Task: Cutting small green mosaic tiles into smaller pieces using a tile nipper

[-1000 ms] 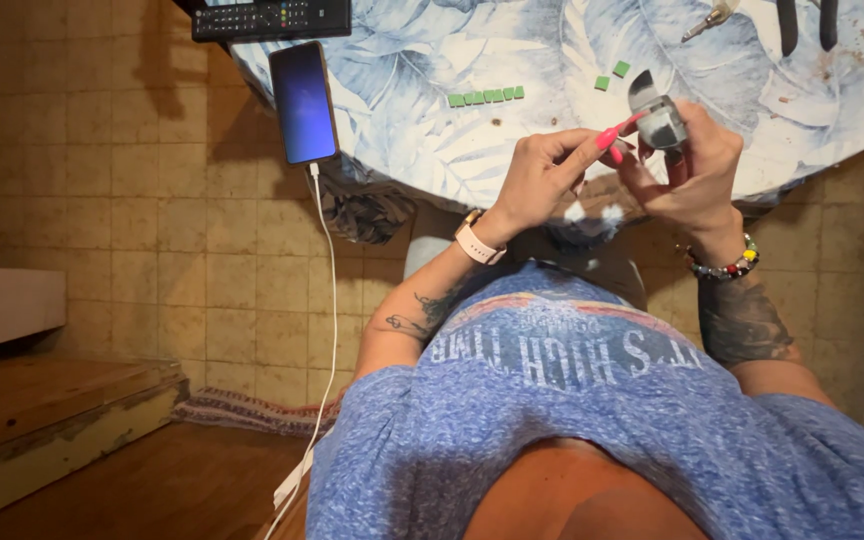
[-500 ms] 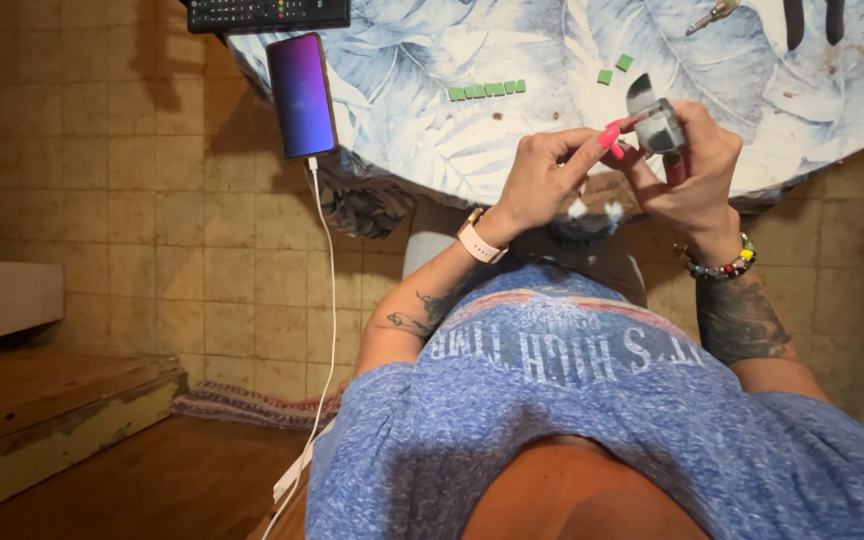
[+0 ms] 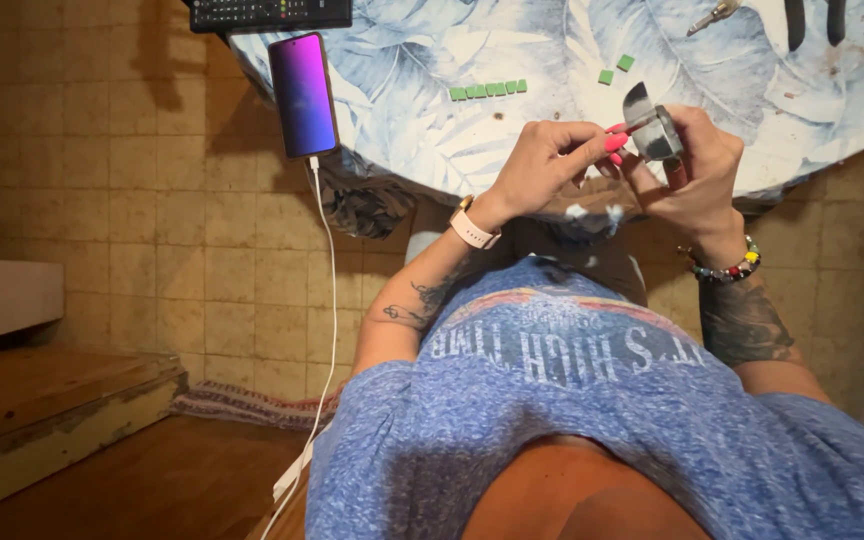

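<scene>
My right hand, with a bead bracelet at the wrist, is closed around a small grey metal tin with its lid tipped up, held just over the table's near edge. Close beside it, my left hand, with a watch on the wrist and pink nails, pinches a thin stick-like tool whose tip reaches the tin's opening. What is inside the tin is hidden.
The round table has a blue leaf-print cloth. On it lie a row of small green tiles, two more green tiles, a lit phone on a white cable, a black remote and dark-handled tools. A wooden step is at the left.
Both hands stay together at the table edge. The left hand's fingers and the thin tool have shifted slightly against the tin.
</scene>
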